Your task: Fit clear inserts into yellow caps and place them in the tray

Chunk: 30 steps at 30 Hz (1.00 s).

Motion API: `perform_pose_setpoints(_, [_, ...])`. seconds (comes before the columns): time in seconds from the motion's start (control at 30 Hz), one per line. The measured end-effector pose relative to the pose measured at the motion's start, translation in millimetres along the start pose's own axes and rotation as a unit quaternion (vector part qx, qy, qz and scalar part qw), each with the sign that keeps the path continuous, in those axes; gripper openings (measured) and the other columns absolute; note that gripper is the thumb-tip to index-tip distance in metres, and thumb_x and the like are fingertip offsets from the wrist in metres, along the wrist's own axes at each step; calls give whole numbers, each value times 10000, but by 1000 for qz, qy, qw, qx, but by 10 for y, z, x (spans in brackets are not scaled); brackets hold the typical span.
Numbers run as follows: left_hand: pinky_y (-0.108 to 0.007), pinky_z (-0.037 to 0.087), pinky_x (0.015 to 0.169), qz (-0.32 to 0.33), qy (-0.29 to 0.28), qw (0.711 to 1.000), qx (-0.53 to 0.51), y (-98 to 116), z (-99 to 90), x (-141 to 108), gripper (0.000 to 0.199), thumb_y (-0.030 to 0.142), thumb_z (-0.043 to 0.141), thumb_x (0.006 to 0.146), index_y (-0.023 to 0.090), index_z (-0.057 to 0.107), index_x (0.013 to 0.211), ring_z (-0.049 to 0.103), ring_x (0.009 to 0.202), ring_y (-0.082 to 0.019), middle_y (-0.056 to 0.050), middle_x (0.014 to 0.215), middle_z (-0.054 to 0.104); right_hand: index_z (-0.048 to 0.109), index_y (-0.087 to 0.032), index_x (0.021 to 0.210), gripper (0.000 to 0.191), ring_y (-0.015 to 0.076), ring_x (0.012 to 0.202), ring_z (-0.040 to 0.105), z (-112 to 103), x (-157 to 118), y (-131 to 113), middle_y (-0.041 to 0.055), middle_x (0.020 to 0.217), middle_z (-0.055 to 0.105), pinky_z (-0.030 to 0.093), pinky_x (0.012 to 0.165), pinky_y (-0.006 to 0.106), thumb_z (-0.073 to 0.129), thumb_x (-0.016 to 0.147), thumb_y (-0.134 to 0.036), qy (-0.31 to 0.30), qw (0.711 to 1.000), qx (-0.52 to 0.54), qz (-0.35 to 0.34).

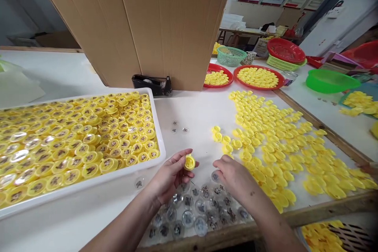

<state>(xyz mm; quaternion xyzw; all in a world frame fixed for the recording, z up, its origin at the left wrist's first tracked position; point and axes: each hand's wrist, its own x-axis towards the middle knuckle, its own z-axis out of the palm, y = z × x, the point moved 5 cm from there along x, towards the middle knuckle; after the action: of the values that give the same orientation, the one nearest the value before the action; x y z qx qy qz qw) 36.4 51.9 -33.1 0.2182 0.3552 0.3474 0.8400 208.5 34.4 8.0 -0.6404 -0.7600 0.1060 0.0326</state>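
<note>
My left hand [174, 173] is closed, pinching a small round yellow plastic piece [189, 162] with a raised rim between thumb and fingers. To its right, the fingers of my right hand [233, 175] are pressed together at the edge of a clear plastic disc [215, 176] with a dark print. Below both hands lie several clear printed discs [200, 206], spread near the table's front edge. A mass of loose yellow pieces [265, 145] covers the table right of my right hand.
On the left, a white tray [161, 147] holds rows of yellow pieces with printed discs. A black tape dispenser [152, 85] stands before a tall cardboard box [141, 27]. Red plates [258, 77] of yellow pieces and a green basin [330, 81] stand farther back. A wooden edge [330, 206] borders the table.
</note>
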Motion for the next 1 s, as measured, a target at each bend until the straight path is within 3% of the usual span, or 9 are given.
perform_pose_setpoints(0.2, [-188,527,620,-7,3,1000,-21,-29,11,-7,228,207,582,848,144,556,1066,663,700,-135,-132,966,671,615,-189,721,153,159,642,560,116,-82,-50,34,793,584,322,532,244,565,773,-55,-22,1000,-15,17])
perform_pose_setpoints(0.37, [-205,553,657,-13,25,999,-26,-62,-16,-7,203,192,577,847,152,523,1039,691,748,-172,-135,961,672,657,-213,707,212,161,671,585,71,-45,-26,9,694,614,383,608,243,510,841,-139,-18,999,32,0])
perform_pose_setpoints(0.5, [-206,561,625,-11,12,1000,-15,-71,11,-9,317,156,582,839,161,508,1147,690,727,-165,-116,994,662,678,-230,837,224,161,723,607,-33,-65,-30,8,754,657,437,673,254,462,888,-196,8,997,71,-10])
perform_pose_setpoints(0.57, [-198,561,627,-9,5,1000,-16,-83,29,-14,333,152,582,839,150,523,1167,689,736,-162,-113,999,657,669,-217,907,228,165,759,618,-108,-71,-98,28,818,671,462,702,264,442,906,-204,70,992,105,-12])
perform_pose_setpoints(0.67, [-188,557,658,-8,7,1000,-23,-111,48,-29,304,177,627,817,136,557,1111,689,771,-168,-112,975,660,659,-188,974,240,180,803,638,-215,-84,-294,75,877,682,494,748,288,425,921,-200,225,963,143,-27])
perform_pose_setpoints(0.73, [-197,556,681,6,4,999,-31,-113,67,-39,296,200,679,783,141,568,1052,678,773,-154,-94,941,662,656,-172,1001,253,193,831,649,-213,-83,-464,100,896,687,511,768,301,414,928,-188,277,950,136,-47])
perform_pose_setpoints(0.87, [-193,541,667,49,5,998,-38,-77,86,-52,298,236,756,713,152,579,938,627,708,-96,-27,842,648,614,-164,1114,278,208,927,647,-114,-81,-691,118,1001,684,530,831,334,406,929,-166,257,954,130,-87])
perform_pose_setpoints(1.0, [-198,524,661,71,0,997,-32,-51,79,-54,309,256,773,694,158,574,909,609,684,-89,-12,787,652,556,-167,1216,323,230,1062,606,-93,-137,-673,134,1174,629,518,898,365,424,921,-159,224,958,134,-115])
